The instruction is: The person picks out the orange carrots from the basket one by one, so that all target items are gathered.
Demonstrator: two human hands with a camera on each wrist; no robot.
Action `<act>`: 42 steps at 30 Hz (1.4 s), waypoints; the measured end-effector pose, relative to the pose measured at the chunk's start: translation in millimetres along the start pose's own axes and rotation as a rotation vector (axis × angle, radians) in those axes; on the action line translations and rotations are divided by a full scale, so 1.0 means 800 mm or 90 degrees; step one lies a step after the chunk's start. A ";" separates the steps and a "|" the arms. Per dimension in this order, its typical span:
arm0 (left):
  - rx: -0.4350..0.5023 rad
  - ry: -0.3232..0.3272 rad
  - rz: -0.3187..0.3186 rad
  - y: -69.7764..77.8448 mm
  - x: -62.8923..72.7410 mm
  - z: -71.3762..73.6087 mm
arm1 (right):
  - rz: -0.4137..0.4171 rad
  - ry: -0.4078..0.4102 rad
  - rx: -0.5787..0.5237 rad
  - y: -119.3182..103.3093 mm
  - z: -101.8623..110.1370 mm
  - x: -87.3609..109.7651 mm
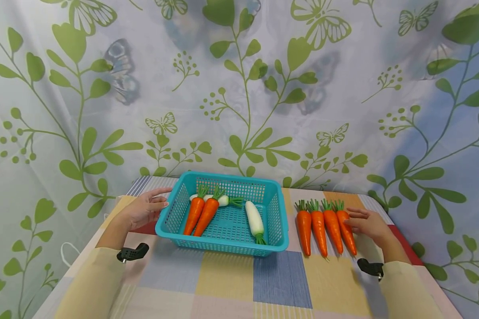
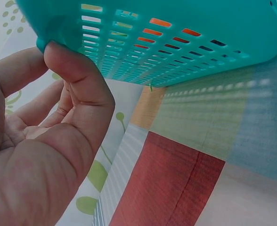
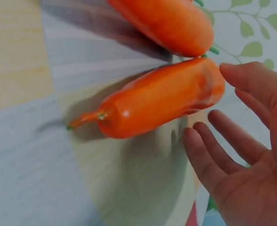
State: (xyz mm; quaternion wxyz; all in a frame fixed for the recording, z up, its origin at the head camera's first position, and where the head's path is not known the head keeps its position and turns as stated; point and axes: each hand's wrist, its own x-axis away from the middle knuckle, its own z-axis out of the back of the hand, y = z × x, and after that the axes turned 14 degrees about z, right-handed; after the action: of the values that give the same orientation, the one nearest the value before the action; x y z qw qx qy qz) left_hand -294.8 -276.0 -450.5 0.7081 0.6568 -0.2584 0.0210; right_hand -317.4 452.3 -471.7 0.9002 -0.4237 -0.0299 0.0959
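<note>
Rightmost carrot: a glossy orange tapering carrot with short green stalks [image 1: 347, 234] lies at the right of the frame, broad end up; the right wrist view shows a thin, curled root tip at its narrow end.
Right hand: the bare right hand [image 1: 370, 225] is wide, fingers spread and empty, beside that carrot's broad end; I cannot tell whether they touch.
Carrot row: three similar orange carrots [image 1: 318, 229] line up to its left, side by side, tops upward.
Basket: a turquoise rectangular perforated plastic basket [image 1: 223, 242] stands at the centre.
Basket contents: two orange carrots with green tops [image 1: 206, 218] slant side by side at the left; a white radish with green stalks [image 1: 223, 200] lies crosswise behind them, and another white radish [image 1: 254, 218] lies at the right.
Left hand: the bare left hand [image 1: 141, 210] has its fingertips at the basket's left rim; whether they pinch it I cannot tell.
Surface: a patchwork-checked cloth [image 1: 282, 280] fills the lower centre.
Backdrop: a white curtain with green leaves and butterflies [image 1: 263, 88] spans the upper frame.
</note>
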 end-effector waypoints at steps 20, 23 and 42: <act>-0.008 0.006 0.001 0.005 0.004 -0.002 | 0.211 0.052 0.072 -0.115 -0.039 0.003; -0.008 0.005 0.001 0.004 0.004 -0.002 | 0.242 0.047 0.058 -0.133 -0.049 0.004; -0.008 0.002 -0.003 0.002 0.003 -0.002 | 0.291 -0.010 -0.038 -0.209 -0.113 -0.006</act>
State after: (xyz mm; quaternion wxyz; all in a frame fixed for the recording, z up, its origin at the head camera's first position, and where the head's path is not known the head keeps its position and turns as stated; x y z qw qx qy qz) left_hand -293.0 -275.4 -448.4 0.7128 0.6529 -0.2557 0.0184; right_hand -285.0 278.8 -400.6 0.8417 -0.4453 0.0574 0.3000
